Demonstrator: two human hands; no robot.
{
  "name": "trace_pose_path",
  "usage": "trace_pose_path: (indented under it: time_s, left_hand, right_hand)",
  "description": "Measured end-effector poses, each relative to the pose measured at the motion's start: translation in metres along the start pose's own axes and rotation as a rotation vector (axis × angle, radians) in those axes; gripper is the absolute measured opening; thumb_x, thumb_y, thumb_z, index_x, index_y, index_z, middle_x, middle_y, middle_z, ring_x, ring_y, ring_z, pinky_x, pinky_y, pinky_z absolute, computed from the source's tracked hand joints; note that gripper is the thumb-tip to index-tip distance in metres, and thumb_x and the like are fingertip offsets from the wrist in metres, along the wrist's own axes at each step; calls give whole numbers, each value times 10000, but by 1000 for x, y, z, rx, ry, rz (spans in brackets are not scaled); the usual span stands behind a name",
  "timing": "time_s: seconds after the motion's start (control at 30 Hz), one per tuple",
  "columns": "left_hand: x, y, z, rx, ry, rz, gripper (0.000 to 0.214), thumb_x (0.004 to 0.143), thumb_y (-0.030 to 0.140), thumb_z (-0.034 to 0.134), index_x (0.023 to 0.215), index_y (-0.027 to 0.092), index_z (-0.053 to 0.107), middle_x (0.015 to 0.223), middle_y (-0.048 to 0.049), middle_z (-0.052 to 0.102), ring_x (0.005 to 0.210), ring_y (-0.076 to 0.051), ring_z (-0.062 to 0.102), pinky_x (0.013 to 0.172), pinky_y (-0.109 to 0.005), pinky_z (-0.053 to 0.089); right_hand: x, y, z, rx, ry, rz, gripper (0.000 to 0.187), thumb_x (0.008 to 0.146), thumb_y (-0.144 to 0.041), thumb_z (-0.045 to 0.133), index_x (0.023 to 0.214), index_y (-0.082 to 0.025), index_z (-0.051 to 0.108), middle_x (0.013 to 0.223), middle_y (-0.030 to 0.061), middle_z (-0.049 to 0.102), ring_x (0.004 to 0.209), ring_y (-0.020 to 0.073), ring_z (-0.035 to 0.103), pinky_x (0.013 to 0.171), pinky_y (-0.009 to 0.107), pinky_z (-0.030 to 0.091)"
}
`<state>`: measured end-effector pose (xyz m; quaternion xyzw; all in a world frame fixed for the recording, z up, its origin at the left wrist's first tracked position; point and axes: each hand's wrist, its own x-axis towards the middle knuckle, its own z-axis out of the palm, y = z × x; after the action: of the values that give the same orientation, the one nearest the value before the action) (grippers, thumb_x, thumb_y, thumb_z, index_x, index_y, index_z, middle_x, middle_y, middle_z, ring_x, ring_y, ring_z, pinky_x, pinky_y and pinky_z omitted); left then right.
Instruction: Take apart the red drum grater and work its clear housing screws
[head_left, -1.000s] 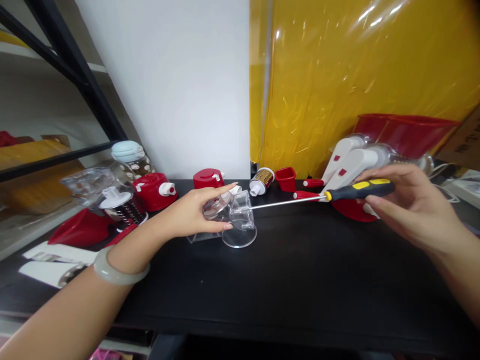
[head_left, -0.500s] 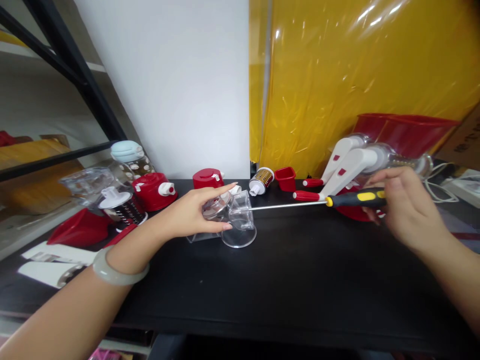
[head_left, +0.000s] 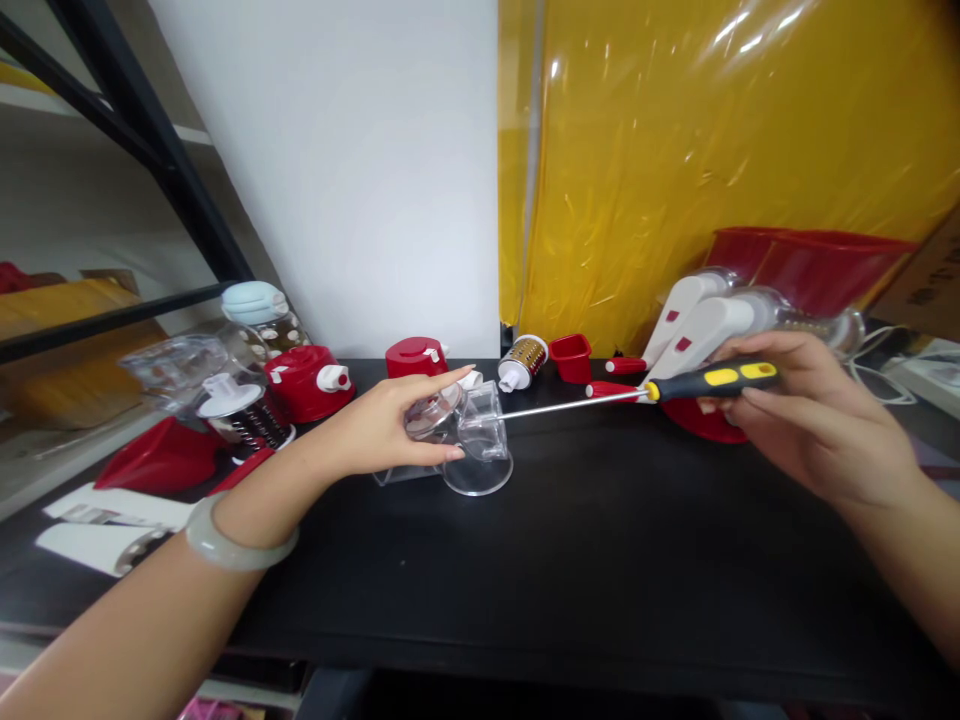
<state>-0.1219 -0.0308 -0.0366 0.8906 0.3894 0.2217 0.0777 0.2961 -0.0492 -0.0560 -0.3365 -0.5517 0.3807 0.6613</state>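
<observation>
My left hand grips a clear plastic grater body resting on the black table, thumb and fingers around its side. Between the fingers of my right hand is the black and yellow handle of a long screwdriver. Its metal shaft points left, and the tip meets the squarish clear part beside my left fingertips. What the tip touches inside is too small to make out. Behind the clear body are a red base part and a drum grater with a white hub.
At the right stand white-armed grater units with red hoppers. A small red cup is at the back. On the left are a red base, a dark drum, a red hopper, white arms and a bottle.
My right hand has shifted its hold on the screwdriver and turned, fingers now looser around the handle. The handle end is slightly higher. My left hand and the clear body stay put.
</observation>
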Motion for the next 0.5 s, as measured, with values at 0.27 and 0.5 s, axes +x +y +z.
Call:
trace_pose_path:
  time_s: [0.27, 0.5]
  left_hand:
    - [0, 1, 0, 1, 0, 3, 910, 790, 534, 806, 1573, 262, 430, 1441, -106, 643, 1252, -294, 660, 1085, -433, 514]
    - [1, 2, -1, -7, 3, 1, 902, 782, 531, 812, 1564, 268, 448, 1433, -103, 652, 1248, -298, 663, 1089, -433, 515]
  right_hand:
    - [0, 5, 4, -8, 11, 74, 649, 710, -822, 680, 988, -238, 726, 875, 56, 732, 616, 190, 684, 547, 344, 616]
    - [0, 6, -12, -392, 13, -8, 459, 859, -722, 612, 859, -264, 637, 558, -38, 552, 399, 102, 432, 348, 218, 353]
